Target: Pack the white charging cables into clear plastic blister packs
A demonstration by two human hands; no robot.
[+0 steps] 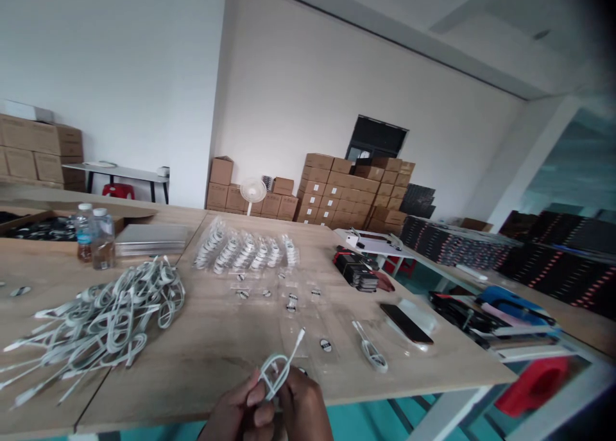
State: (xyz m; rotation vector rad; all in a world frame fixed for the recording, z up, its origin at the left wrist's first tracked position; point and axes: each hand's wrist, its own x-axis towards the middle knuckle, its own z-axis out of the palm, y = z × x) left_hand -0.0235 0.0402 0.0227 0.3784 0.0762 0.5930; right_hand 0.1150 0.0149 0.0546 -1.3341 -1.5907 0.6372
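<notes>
Two hands [305, 402] hold one looped cable [287, 369], two bottles [102, 242] beyond.

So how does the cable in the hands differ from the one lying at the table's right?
The held cable is up between the left hand and right hand; the lying cable rests on the table. The held cable makes open loops, the lying cable a narrow bundle. Both are pale.

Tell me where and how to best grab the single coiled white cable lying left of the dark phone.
Probably pinch the coiled white cable across its rounded loop, coming from above and the near side. The loop faces the near edge of the table, while the straight ends point away; the dark phone lies to the right.
</notes>
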